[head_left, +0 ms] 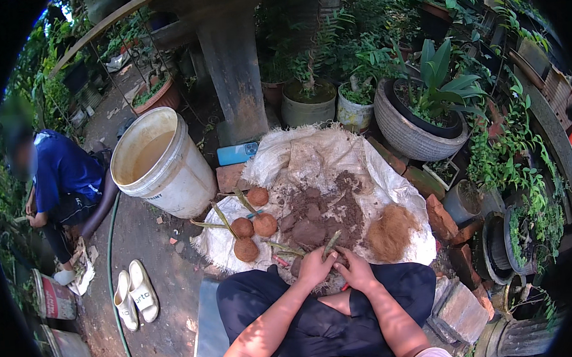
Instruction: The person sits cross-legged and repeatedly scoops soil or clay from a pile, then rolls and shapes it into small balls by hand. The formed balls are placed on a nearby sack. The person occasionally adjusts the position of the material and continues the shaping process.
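My left hand [316, 268] and my right hand [356, 270] are close together above my lap, fingers curled in around the base of a green plant cutting [332, 242]. Its stem pokes up between them; whatever surrounds its lower end is mostly hidden by my fingers. A second green stem [286, 248] lies just left of my hands. Beyond them is a heap of dark, moist soil [314, 219]. Several round brown fibre-covered balls [264, 225] sit to the left, some with green stems sticking out. Loose brown fibre [393, 232] is piled at the right.
Everything lies on a white woven sack [291, 155]. A large white bucket [185, 167] of murky water stands at left, near a blue phone [237, 153] on a brick. Sandals [137, 293], a green hose [111, 252] and a seated person [65, 170] are farther left; potted plants [419, 123] line the back.
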Available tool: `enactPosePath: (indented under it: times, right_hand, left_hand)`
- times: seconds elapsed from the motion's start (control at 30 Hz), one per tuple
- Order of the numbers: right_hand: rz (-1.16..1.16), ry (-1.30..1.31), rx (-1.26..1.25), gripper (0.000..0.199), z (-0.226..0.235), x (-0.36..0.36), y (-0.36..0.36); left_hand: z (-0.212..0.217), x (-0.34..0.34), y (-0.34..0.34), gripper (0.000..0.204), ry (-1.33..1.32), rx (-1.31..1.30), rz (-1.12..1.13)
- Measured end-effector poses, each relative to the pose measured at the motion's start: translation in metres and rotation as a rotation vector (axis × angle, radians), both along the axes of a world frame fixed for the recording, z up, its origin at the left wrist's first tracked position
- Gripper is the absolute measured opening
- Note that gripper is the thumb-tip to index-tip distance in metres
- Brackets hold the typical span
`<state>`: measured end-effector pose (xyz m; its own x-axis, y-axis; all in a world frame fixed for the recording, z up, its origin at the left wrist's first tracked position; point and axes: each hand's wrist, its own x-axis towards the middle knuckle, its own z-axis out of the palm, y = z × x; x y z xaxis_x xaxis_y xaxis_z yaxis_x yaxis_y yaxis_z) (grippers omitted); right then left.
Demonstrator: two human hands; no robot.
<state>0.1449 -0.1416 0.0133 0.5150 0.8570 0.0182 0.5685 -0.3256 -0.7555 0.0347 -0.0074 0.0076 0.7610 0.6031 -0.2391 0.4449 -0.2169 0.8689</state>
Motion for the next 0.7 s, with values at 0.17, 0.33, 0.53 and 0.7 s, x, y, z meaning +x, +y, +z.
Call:
enactPosePath:
  times: [0.17, 0.33, 0.53, 0.7]
  right_hand:
    - [0.032, -0.079, -0.178, 0.035, -0.004, 0.004, 0.007]
    - [0.088, -0.034, -0.104, 0.034, 0.001, 0.003, 0.002]
    - [0.141, -0.036, -0.127, 0.036, 0.008, 0.004, 0.000]
    - [0.146, -0.017, -0.069, 0.039, 0.011, 0.002, 0.001]
  left_hand:
    - [-0.003, -0.002, 0.002, 0.038, -0.019, 0.011, 0.061]
    - [-0.029, -0.003, 0.004, 0.043, 0.068, 0.054, -0.063]
    - [-0.042, -0.005, 0.009, 0.045, -0.025, -0.256, -0.048]
    - [-0.027, -0.007, 0.007, 0.041, -0.067, -0.030, -0.059]
